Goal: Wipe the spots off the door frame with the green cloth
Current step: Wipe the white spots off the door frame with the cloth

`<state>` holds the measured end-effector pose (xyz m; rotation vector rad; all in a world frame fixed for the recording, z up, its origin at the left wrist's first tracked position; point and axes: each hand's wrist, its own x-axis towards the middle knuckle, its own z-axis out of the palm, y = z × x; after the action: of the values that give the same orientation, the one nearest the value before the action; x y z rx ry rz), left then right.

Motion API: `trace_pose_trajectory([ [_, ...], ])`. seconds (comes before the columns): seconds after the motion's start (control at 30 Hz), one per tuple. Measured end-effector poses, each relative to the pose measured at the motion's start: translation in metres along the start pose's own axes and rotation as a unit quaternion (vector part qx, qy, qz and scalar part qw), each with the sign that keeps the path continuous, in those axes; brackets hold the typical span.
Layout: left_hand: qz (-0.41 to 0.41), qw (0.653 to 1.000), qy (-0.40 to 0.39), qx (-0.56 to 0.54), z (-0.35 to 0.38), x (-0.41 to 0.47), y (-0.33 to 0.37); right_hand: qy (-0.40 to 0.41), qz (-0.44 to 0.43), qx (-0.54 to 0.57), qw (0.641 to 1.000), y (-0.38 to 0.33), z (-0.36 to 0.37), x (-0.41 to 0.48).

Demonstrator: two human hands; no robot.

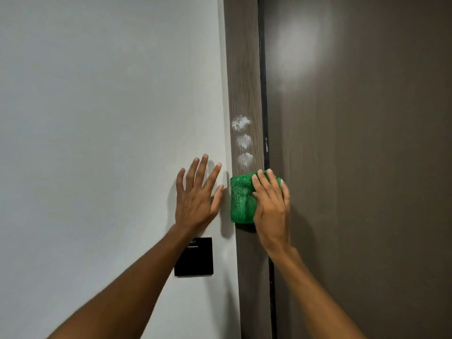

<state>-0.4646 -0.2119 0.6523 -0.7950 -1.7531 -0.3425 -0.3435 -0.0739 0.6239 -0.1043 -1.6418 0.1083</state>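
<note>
A brown wood-grain door frame runs top to bottom at the centre. Three white powdery spots sit one above another on it. Just below the lowest spot, my right hand presses a folded green cloth flat against the frame, fingers spread over its right half. My left hand rests flat on the white wall beside the frame with its fingers apart, holding nothing.
A white wall fills the left side. A black square wall panel is mounted below my left hand. The dark brown door stands to the right of the frame, with a black gap strip between them.
</note>
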Motion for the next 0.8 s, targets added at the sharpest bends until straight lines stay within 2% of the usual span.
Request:
trace_pose_trajectory([
  [0.1, 0.02, 0.999, 0.004, 0.044, 0.012, 0.024, -0.013, -0.065, 0.046, -0.011, 0.997, -0.008, 0.009, -0.018],
  [0.23, 0.039, 0.996, 0.049, 0.068, 0.036, 0.009, -0.03, -0.104, 0.023, -0.101, 0.989, -0.002, 0.028, -0.024],
  [0.37, 0.052, 0.993, 0.074, 0.073, 0.034, 0.018, -0.024, -0.046, 0.05, -0.113, 0.991, 0.005, 0.029, 0.039],
  [0.43, 0.054, 0.993, 0.075, 0.068, 0.032, 0.021, -0.023, -0.036, 0.023, -0.135, 0.99, -0.006, 0.036, 0.057],
  [0.63, 0.066, 0.994, 0.066, 0.06, 0.021, 0.022, -0.023, -0.061, -0.079, -0.17, 0.98, 0.001, 0.038, 0.0],
  [0.7, 0.071, 0.994, 0.069, 0.053, 0.012, 0.031, -0.028, -0.064, -0.063, -0.165, 0.982, 0.011, 0.034, -0.004],
  [0.8, 0.047, 0.996, 0.067, 0.035, 0.002, 0.054, -0.038, -0.031, 0.018, -0.145, 0.989, 0.003, 0.035, 0.026],
])
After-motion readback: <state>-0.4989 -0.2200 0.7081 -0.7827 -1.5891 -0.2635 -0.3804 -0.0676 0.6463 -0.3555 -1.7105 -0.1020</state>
